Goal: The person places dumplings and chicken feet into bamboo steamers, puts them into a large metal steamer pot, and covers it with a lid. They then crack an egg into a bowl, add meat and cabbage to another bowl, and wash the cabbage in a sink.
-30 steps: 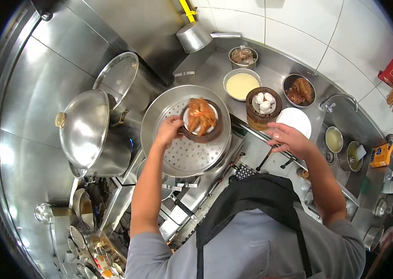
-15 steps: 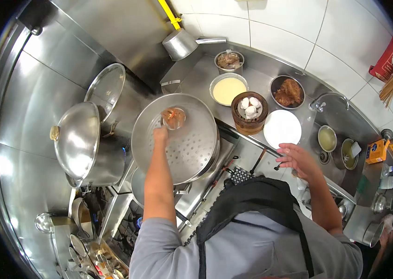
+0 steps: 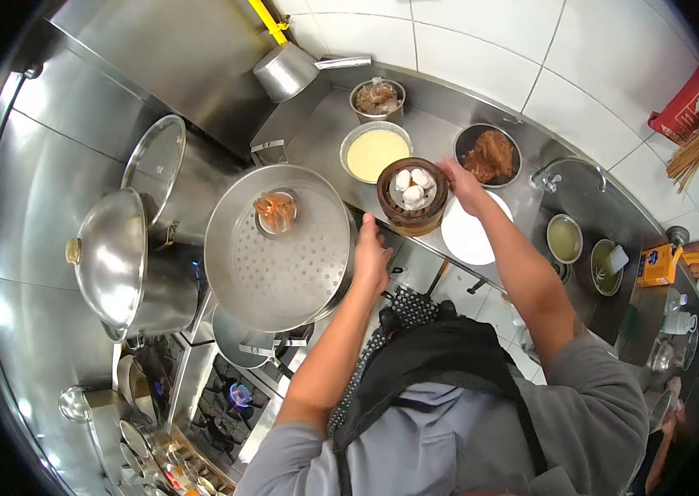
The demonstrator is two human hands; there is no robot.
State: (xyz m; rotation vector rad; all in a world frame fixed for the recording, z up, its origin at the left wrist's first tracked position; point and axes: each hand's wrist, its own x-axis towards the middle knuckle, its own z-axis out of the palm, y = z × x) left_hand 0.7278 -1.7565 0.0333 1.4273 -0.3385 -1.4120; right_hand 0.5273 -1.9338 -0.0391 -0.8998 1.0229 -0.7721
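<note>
A round bamboo steamer basket [image 3: 412, 220] with white buns [image 3: 413, 188] in it stands at the counter's front edge. My right hand [image 3: 467, 186] reaches to its right side, fingers stretched out along the rim, apparently touching. Left of the basket, my left hand [image 3: 373, 255] is open with the thumb up, beside the rim of a wide metal steamer pan [image 3: 283, 273] with a perforated base. Inside that pan, near its far left, rests a small bowl of orange-brown food [image 3: 275, 212]. A white plate [image 3: 473, 236] lies under my right forearm.
Behind the basket stand a foil tray of pale yellow liquid [image 3: 376, 155], a pot of food [image 3: 378, 98] and a bowl of brown meat [image 3: 490, 155]. Lidded pots [image 3: 110, 260] are at left. A burner flame [image 3: 240, 394] is lit. The sink tap [image 3: 569, 174] is at right.
My left hand has let go of the small bowl in the pan and moved right toward the basket. My right hand has reached forward to the basket's right side. The view has shifted slightly.
</note>
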